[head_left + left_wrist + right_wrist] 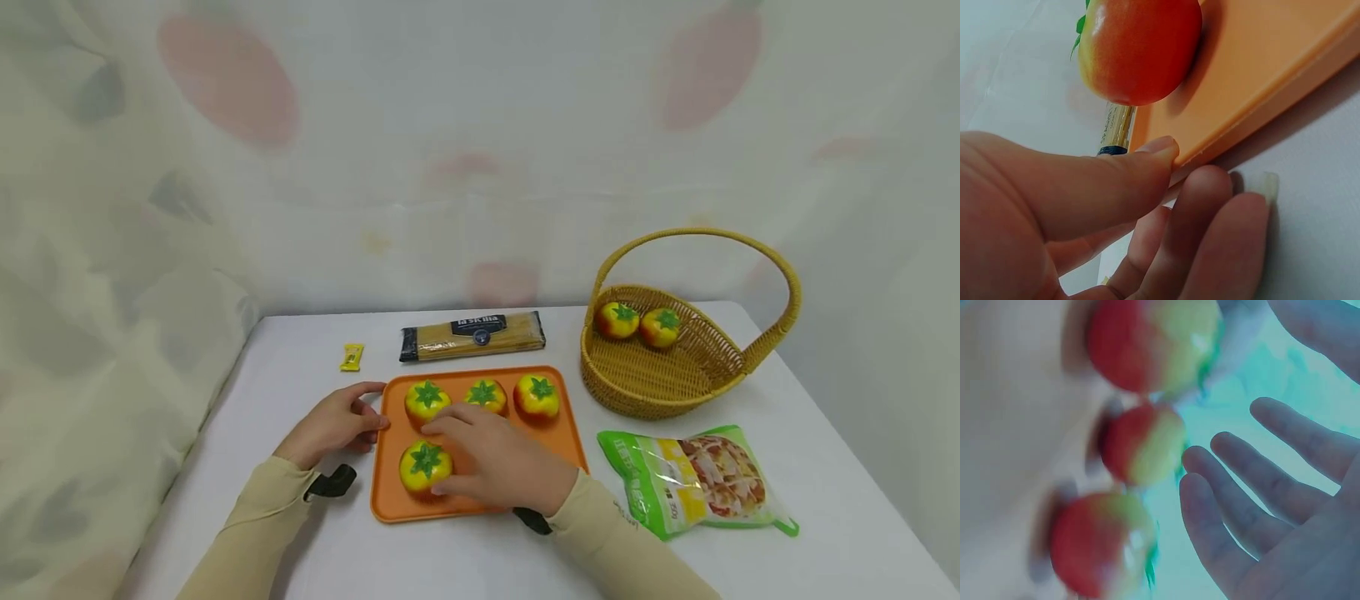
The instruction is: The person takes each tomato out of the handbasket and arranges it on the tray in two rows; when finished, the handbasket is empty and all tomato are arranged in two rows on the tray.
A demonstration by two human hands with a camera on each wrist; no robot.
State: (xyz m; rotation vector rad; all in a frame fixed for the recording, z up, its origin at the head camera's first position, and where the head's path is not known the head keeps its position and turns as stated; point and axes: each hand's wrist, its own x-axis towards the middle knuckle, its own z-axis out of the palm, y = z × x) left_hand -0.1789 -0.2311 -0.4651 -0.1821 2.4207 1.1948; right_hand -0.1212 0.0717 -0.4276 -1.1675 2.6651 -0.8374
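Note:
An orange tray point(387, 502) holds several red-and-yellow tomatoes with green star-shaped tops. My left hand point(336, 427) grips the tray's left edge; in the left wrist view the thumb lies at the rim and the other fingers curl along the outer side. Over the tray hovers my right hand point(504, 457), fingers spread and nothing held, its thumb tip close to the front-left tomato point(420, 468). It partly covers the back-middle tomato point(483, 395). Also on the tray are a back-left tomato point(426, 402) and a back-right tomato point(536, 397).
A wicker basket point(656, 404) with a tall handle stands at the back right, two tomatoes point(639, 323) inside. In front of it lies a green food bag point(693, 483). Behind the tray are a spaghetti pack point(472, 336) and a small yellow packet point(352, 357).

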